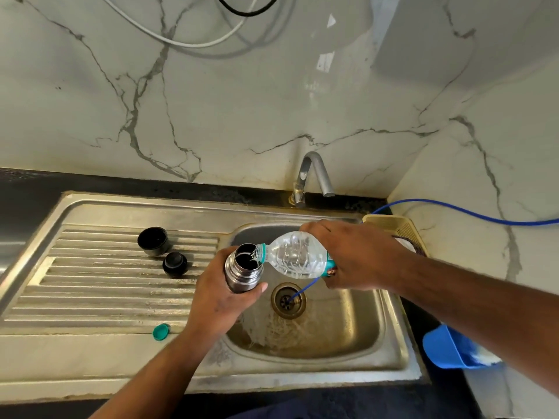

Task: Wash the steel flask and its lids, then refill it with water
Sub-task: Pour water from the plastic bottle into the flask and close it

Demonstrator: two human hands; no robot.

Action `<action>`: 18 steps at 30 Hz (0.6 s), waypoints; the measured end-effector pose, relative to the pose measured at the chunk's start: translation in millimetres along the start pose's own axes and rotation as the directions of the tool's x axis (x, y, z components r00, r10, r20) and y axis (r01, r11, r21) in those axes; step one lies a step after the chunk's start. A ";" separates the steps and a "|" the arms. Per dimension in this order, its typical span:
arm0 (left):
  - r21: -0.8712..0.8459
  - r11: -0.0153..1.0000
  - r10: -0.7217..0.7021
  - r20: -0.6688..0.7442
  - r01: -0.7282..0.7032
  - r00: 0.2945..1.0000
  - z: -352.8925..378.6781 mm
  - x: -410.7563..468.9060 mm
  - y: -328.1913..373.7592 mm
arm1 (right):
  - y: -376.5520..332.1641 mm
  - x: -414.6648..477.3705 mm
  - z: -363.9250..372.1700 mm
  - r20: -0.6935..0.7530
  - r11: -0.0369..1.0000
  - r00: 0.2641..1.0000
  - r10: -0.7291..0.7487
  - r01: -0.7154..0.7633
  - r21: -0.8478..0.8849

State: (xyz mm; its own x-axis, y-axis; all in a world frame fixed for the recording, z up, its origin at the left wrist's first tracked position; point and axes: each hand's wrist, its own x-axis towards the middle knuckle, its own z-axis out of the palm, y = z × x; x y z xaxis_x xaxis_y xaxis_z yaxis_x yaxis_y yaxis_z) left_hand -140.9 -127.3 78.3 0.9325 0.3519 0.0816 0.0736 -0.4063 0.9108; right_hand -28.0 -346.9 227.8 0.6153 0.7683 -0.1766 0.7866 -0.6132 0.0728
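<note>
White marble-pattern wall (242, 101), grey-veined, glossy with reflected light; white cable (181, 42) and black cable (248, 12) hang at top; dark counter (30, 189) holds steel sink (402, 343), basin stained brown; ribbed draining board (106, 285) beside it; tap (314, 173) at rear; blue hose (453, 207) crosses the side wall.

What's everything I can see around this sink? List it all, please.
flask: 1, steel, open, held over the basin
bottle: 1, clear with teal label, tilted, mouth at the flask's opening
cup lid: 1, dark, on the drainboard
stopper: 1, black, beside the cup lid
cap: 1, teal, drainboard's front edge
sink: 1, steel, in a dark counter
tap: 1, grey, behind the basin
hose: 1, blue, from the right into the drain
basket: 1, cream, right of the basin
tub: 1, blue, front right
cables: 2, white and black, on the wall
left hand: holds the flask
right hand: holds the bottle
</note>
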 end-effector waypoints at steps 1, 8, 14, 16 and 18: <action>0.002 1.000 -0.001 0.002 0.001 1.000 0.5 0.3 -0.7 | 0.5 0.1 -0.3 -0.002 1.000 1.000 0.000 0.000 -0.008; 0.005 1.000 0.008 0.013 -0.008 1.000 2.0 1.8 1.5 | 2.7 -0.5 -5.8 -0.020 0.999 1.000 0.000 -0.001 -0.051; -0.003 1.000 0.003 0.018 -0.003 1.000 1.8 6.4 4.8 | 5.3 0.5 -8.4 -0.036 0.997 0.999 0.001 -0.003 -0.075; -0.001 1.000 0.007 0.012 -0.007 1.000 1.6 7.1 5.7 | 5.6 0.9 -8.2 -0.036 0.997 0.999 0.001 -0.004 -0.071; 0.000 1.000 0.008 0.009 -0.008 1.000 1.5 7.4 5.9 | 6.1 1.1 -7.4 -0.031 0.998 1.000 0.003 -0.005 -0.066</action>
State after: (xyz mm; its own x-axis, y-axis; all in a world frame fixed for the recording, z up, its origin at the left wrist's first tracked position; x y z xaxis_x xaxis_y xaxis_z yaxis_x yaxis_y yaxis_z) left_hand -133.0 -128.4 83.7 0.9363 0.3408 0.0847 0.0664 -0.4087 0.9103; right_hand -22.2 -348.4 235.3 0.6190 0.7717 -0.1459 0.7852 -0.6036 0.1385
